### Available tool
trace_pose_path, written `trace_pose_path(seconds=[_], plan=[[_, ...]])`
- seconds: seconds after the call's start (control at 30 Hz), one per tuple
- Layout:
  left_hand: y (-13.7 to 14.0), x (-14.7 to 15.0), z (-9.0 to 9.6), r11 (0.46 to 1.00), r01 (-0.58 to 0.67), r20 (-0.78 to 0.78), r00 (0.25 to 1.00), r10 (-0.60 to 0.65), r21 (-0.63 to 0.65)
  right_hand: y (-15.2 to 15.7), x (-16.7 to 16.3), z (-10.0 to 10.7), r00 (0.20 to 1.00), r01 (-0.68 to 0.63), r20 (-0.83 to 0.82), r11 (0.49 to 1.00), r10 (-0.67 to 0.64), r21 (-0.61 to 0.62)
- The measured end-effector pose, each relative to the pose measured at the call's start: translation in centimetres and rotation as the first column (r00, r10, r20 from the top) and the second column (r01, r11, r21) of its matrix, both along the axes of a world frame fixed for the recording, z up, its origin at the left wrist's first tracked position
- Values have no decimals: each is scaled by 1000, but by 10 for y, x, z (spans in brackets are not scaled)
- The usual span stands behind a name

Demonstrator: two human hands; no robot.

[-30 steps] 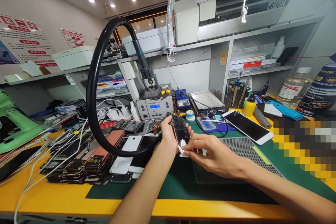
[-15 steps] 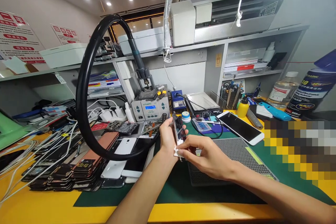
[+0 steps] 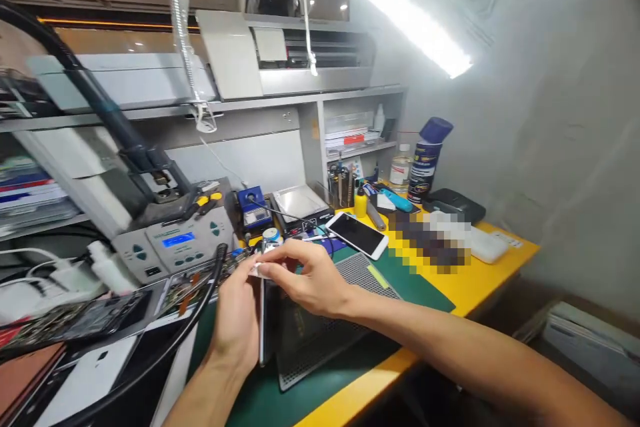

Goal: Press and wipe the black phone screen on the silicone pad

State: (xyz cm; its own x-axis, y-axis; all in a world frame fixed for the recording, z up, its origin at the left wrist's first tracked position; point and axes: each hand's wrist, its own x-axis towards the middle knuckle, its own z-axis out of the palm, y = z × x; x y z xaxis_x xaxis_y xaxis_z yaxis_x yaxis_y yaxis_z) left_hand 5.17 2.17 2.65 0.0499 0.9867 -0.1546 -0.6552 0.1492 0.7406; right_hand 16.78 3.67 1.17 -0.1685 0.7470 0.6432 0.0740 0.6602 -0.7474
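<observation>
A dark smartphone (image 3: pixel 269 328) stands on edge in my left hand (image 3: pixel 234 320), whose fingers are wrapped round its left side. Much of the phone is hidden by my hands. My right hand (image 3: pixel 311 275) is closed in a pinch on a small white wipe (image 3: pixel 255 270), pressed against the phone's upper end. Below my hands lies a grey perforated pad (image 3: pixel 345 283) on a green mat (image 3: pixel 425 293).
A hot-air station (image 3: pixel 183 247) stands to the left, its black hose (image 3: pixel 200 300) curving near my left wrist. A white phone (image 3: pixel 359 235) lies beyond the pad. Stacked phone parts (image 3: pixel 30 373) fill the left. A yellow bottle (image 3: pixel 361 203) and a spray can (image 3: pixel 425 163) stand behind.
My view has turned to the right and come closer. My right hand has moved with the wipe from the phone's near end to its far, upper end. My left hand keeps its hold.
</observation>
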Motion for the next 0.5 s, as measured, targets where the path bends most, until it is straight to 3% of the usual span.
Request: trace_pose_path(seconds=[0.1, 0.2, 0.37, 0.5], plan=[[-1, 3, -1, 999, 16, -60, 998, -14, 35, 4, 5, 2, 998, 55, -36, 998, -56, -16], [-2, 3, -3, 999, 35, -107, 994, -36, -11, 5, 9, 4, 994, 78, -73, 995, -82, -66], [0, -1, -9, 983, 164, -260, 949, -179, -82, 8, 13, 5, 988, 58, -135, 985, -80, -161], [1, -5, -14, 990, 123, -423, 895, -139, -64, 12, 15, 5, 979, 2, -200, 974, -49, -227]])
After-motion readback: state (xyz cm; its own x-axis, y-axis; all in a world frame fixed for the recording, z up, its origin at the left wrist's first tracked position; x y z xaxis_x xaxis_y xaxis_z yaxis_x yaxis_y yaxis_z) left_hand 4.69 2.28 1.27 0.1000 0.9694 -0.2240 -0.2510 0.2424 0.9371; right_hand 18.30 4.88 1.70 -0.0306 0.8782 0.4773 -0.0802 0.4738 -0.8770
